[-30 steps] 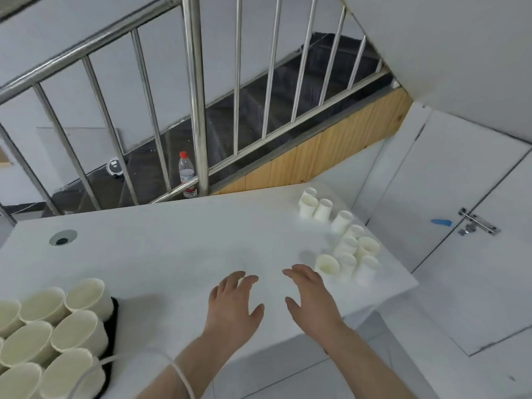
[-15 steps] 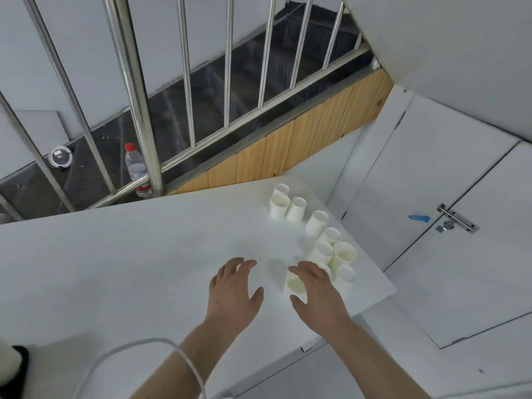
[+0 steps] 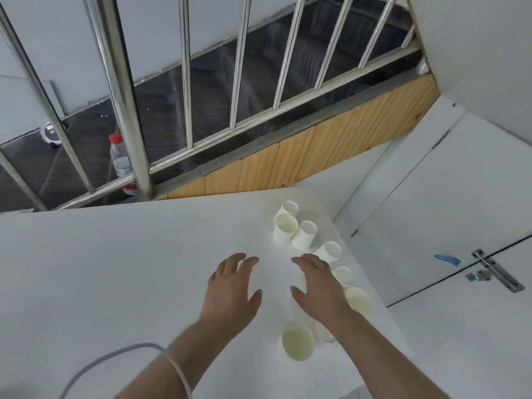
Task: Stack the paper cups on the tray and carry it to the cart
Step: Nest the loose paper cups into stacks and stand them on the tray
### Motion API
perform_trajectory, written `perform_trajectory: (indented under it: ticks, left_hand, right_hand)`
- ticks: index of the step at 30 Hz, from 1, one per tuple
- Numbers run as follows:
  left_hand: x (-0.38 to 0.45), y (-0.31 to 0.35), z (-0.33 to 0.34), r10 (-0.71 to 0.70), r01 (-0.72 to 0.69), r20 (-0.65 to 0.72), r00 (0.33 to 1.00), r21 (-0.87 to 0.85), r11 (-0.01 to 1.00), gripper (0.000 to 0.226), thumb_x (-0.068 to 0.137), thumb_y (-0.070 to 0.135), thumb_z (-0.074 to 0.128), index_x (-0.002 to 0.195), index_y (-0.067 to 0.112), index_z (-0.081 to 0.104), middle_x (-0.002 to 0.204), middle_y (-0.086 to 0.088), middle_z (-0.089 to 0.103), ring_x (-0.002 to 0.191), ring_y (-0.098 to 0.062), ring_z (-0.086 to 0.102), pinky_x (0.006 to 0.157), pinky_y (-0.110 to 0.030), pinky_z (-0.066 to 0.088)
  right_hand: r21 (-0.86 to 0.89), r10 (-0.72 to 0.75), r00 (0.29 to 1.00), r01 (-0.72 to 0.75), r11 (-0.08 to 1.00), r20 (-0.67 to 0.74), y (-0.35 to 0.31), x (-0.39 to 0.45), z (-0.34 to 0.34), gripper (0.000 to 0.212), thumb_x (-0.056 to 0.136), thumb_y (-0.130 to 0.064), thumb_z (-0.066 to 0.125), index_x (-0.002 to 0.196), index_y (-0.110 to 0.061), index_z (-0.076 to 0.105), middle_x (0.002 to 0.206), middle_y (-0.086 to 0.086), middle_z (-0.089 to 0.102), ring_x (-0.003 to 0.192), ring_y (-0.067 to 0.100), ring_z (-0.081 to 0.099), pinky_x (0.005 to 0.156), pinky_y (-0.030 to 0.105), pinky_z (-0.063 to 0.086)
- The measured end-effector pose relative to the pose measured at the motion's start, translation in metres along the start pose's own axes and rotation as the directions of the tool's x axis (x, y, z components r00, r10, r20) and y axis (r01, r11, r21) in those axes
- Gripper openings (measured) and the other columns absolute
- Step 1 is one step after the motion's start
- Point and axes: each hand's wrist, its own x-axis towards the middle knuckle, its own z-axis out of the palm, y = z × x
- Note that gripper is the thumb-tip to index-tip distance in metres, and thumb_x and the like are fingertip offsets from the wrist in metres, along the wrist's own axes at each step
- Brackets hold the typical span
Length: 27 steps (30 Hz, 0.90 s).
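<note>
Our left hand [image 3: 230,292] and right hand [image 3: 318,289] hover flat over the smooth white counter [image 3: 115,269], each grip spread wide and holding nothing. Tapered paper cups [image 3: 285,227] cluster along the counter's right edge, beside and under our right hand.

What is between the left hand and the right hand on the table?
In the head view only bare white table shows between the left hand and the right hand; the paper cups stand beyond the right hand.

Beyond the left hand [image 3: 230,292], a red-capped water bottle [image 3: 122,164] stood behind the steel railing [image 3: 126,93] past the desk [image 3: 115,269].
</note>
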Motion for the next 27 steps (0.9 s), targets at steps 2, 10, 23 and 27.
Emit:
perform_trajectory:
  ticks: [2, 10, 23, 27]
  left_hand:
    - [0.012, -0.001, 0.004, -0.005, 0.005, -0.003, 1.0, 0.005, 1.0, 0.061, 0.09, 0.037, 0.054, 0.144, 0.031, 0.027, 0.15, 0.007, 0.025, 0.14, -0.015, 0.023, 0.112, -0.03, 0.026]
    - [0.053, -0.008, 0.029, -0.108, 0.107, -0.037, 0.993, -0.028, 0.994, 0.061, 0.09, 0.037, 0.052, 0.144, 0.034, 0.025, 0.15, 0.01, 0.021, 0.139, -0.013, 0.022, 0.111, -0.027, 0.024]
    - [0.106, -0.021, 0.055, -0.224, 0.223, -0.04, 0.974, -0.029, 0.974, 0.062, 0.091, 0.039, 0.052, 0.145, 0.035, 0.021, 0.151, 0.011, 0.018, 0.141, -0.012, 0.018, 0.113, -0.026, 0.022]
    - [0.115, -0.02, 0.062, -0.238, 0.238, -0.021, 0.971, -0.02, 0.971, 0.063, 0.091, 0.04, 0.051, 0.145, 0.036, 0.019, 0.151, 0.011, 0.017, 0.141, -0.012, 0.017, 0.113, -0.026, 0.022]
  right_hand:
    - [-0.037, -0.025, 0.999, 0.026, 0.999, 0.025, 0.005, 0.028, -0.003, 0.062, 0.092, -0.034, 0.057, 0.148, -0.026, 0.03, 0.151, -0.007, 0.027, 0.136, 0.017, 0.031, 0.101, 0.03, 0.042]
    - [-0.151, -0.117, 0.983, 0.138, 0.979, 0.141, 0.03, 0.149, 0.003, 0.061, 0.087, -0.025, 0.06, 0.143, -0.027, 0.036, 0.149, -0.002, 0.028, 0.126, 0.027, 0.036, 0.101, 0.035, 0.039]
    - [-0.21, -0.194, 0.954, 0.243, 0.947, 0.228, 0.048, 0.225, 0.025, 0.068, 0.087, -0.018, 0.058, 0.148, -0.029, 0.029, 0.15, 0.001, 0.022, 0.134, 0.025, 0.026, 0.103, 0.034, 0.04]
    - [-0.157, -0.227, 0.945, 0.268, 0.951, 0.237, 0.051, 0.223, 0.028, 0.067, 0.086, -0.014, 0.058, 0.146, -0.028, 0.032, 0.147, 0.0, 0.025, 0.134, 0.024, 0.025, 0.101, 0.032, 0.04]
